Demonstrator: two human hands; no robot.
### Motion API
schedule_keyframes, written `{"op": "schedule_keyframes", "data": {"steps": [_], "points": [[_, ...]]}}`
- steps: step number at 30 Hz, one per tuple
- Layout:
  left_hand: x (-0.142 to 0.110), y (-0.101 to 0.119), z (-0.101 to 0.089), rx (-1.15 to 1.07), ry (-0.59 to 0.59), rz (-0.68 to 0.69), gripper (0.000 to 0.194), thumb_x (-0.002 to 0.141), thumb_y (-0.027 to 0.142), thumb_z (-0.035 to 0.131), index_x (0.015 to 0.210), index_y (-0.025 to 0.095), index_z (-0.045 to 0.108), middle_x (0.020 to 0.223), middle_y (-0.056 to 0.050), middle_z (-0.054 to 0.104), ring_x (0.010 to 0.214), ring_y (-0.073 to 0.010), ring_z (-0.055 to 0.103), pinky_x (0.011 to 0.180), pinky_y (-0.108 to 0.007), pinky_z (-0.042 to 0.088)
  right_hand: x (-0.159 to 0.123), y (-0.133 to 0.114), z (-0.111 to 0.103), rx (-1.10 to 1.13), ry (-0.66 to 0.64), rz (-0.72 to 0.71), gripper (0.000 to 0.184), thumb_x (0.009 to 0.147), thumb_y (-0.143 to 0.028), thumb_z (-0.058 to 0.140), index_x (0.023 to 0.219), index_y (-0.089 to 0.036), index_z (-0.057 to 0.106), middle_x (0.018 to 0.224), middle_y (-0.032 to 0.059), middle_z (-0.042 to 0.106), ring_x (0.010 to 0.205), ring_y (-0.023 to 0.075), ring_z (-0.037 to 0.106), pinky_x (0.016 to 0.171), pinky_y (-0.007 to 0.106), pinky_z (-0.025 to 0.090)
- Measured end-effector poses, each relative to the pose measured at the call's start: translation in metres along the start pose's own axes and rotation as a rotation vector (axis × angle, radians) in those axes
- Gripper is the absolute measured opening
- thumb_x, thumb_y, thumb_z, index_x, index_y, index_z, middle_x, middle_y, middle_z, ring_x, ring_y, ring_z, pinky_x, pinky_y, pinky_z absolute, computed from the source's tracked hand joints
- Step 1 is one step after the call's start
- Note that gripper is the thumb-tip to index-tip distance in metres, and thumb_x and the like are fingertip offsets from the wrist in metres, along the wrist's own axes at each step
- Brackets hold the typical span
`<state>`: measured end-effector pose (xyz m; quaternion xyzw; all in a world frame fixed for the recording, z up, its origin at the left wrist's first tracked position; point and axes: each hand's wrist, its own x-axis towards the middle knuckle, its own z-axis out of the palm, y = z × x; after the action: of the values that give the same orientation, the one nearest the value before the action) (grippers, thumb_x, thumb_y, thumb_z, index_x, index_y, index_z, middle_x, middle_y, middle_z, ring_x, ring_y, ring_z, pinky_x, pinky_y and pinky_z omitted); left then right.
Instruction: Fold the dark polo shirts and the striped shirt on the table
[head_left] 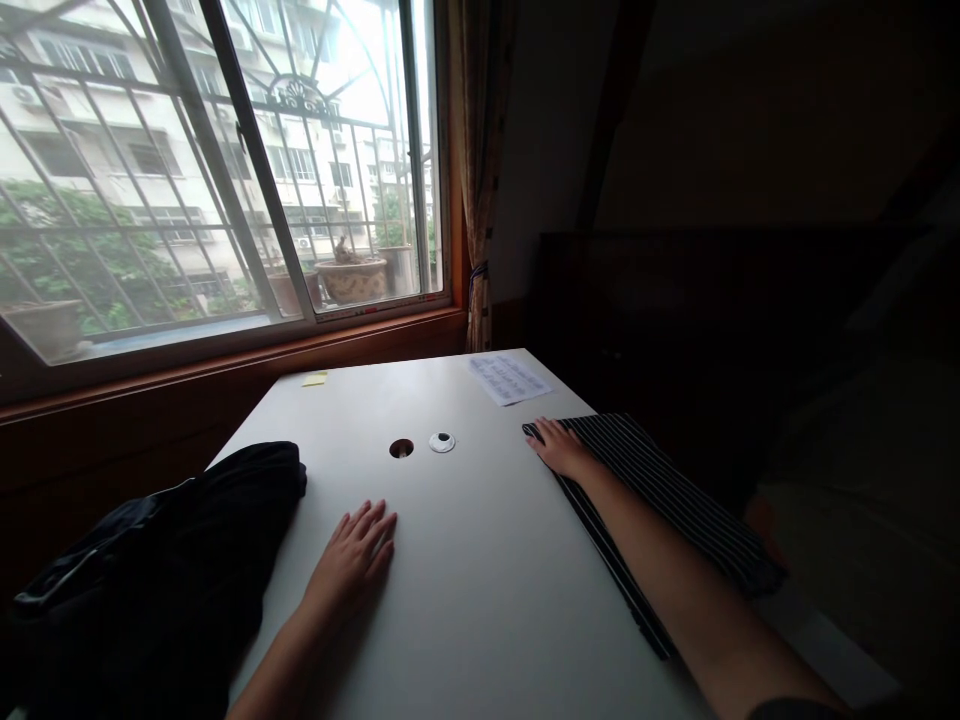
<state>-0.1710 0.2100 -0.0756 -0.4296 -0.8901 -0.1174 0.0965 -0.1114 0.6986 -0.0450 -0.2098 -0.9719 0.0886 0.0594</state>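
My left hand (351, 553) lies palm down over the white table (465, 560), its fingers stretched out and nothing in it. On the right side, my right hand (556, 447) rests flat on the far end of a black piece of cloth with thin white stripes (652, 480). Its fingers are extended, not wrapped round the cloth. That striped cloth is folded and reaches past the table's right edge, partly hidden under my forearm. A heap of dark clothing (187, 550) hangs over the table's left edge, to the left of my left hand.
A round hole (401, 449) and a white round cover (442, 442) sit mid-table. Printed paper (510, 377) lies at the far right, a yellow sticky note (314, 379) at the far left. Beyond stand a barred window (300, 200) and a tied curtain (481, 200).
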Motion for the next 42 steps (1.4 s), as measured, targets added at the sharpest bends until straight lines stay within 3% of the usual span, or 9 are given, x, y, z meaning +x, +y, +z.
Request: {"op": "schedule_keyframes", "data": {"steps": [8,14,22,28,32,36,40,42], "points": [[0.001,-0.003,0.002,0.008,-0.016,-0.009,0.046,0.102,0.044,0.041,0.146,0.034,0.051,0.156,-0.003,0.045,0.146,-0.0277,0.038,0.118,-0.054,0.032,-0.036,-0.023,0.023,-0.199,0.136,-0.188,0.061,0.101,-0.051,0.030,0.149,-0.017,0.046,0.164,0.0100,0.027,0.152,0.0297,0.017,0.123,0.051,0.011],[0.000,-0.001,0.000,0.004,-0.016,-0.005,0.046,0.103,0.044,0.039,0.146,0.033,0.051,0.155,-0.004,0.046,0.146,-0.0278,0.037,0.118,-0.054,0.032,-0.058,-0.038,0.023,-0.140,0.103,-0.259,0.062,0.102,-0.054,0.027,0.147,-0.017,0.049,0.159,0.0113,0.038,0.151,0.0261,0.022,0.124,0.050,0.008],[0.001,-0.001,-0.001,-0.008,-0.020,-0.005,0.046,0.102,0.044,0.041,0.146,0.033,0.051,0.155,-0.005,0.046,0.146,-0.0284,0.037,0.118,-0.055,0.032,-0.080,-0.065,0.035,-0.037,0.070,-0.192,0.070,0.103,-0.060,0.020,0.152,-0.016,0.042,0.162,0.0122,0.032,0.151,0.0262,0.025,0.124,0.047,0.013],[0.000,0.005,-0.010,-0.027,-0.001,0.002,0.042,0.101,0.038,0.045,0.139,0.030,0.057,0.151,-0.005,0.052,0.142,-0.0283,0.044,0.117,-0.055,0.035,-0.091,-0.071,0.039,-0.015,0.111,-0.209,0.066,0.103,-0.057,0.020,0.149,-0.018,0.047,0.161,0.0109,0.034,0.150,0.0268,0.028,0.123,0.047,0.020],[-0.001,0.009,-0.031,-0.050,0.085,-0.041,0.037,0.099,0.031,0.045,0.129,0.026,0.065,0.141,-0.005,0.061,0.133,-0.0265,0.054,0.110,-0.047,0.047,-0.089,-0.069,0.041,-0.004,0.148,-0.227,0.061,0.104,-0.053,0.025,0.147,-0.018,0.051,0.158,0.0111,0.039,0.148,0.0271,0.032,0.121,0.047,0.023],[-0.004,0.004,-0.072,-0.047,0.345,-0.146,0.033,0.099,0.032,0.045,0.122,0.024,0.068,0.131,-0.006,0.068,0.124,-0.0250,0.060,0.106,-0.043,0.050,-0.087,-0.067,0.045,-0.010,0.176,-0.244,0.058,0.104,-0.050,0.028,0.145,-0.017,0.053,0.157,0.0113,0.042,0.146,0.0268,0.035,0.120,0.046,0.025],[-0.022,-0.023,-0.121,0.025,0.598,-0.287,0.034,0.096,0.038,0.047,0.115,0.021,0.069,0.125,-0.008,0.069,0.121,-0.0258,0.062,0.108,-0.042,0.046,-0.088,-0.067,0.046,-0.023,0.195,-0.254,0.055,0.104,-0.046,0.032,0.143,-0.014,0.055,0.156,0.0138,0.043,0.146,0.0276,0.036,0.120,0.046,0.026],[-0.040,-0.046,-0.143,0.106,0.632,-0.412,0.038,0.096,0.041,0.044,0.117,0.019,0.068,0.126,-0.010,0.067,0.120,-0.0274,0.061,0.107,-0.043,0.046,-0.088,-0.067,0.045,-0.026,0.201,-0.256,0.054,0.104,-0.045,0.033,0.142,-0.014,0.056,0.155,0.0141,0.044,0.145,0.0280,0.037,0.119,0.046,0.027]]}}
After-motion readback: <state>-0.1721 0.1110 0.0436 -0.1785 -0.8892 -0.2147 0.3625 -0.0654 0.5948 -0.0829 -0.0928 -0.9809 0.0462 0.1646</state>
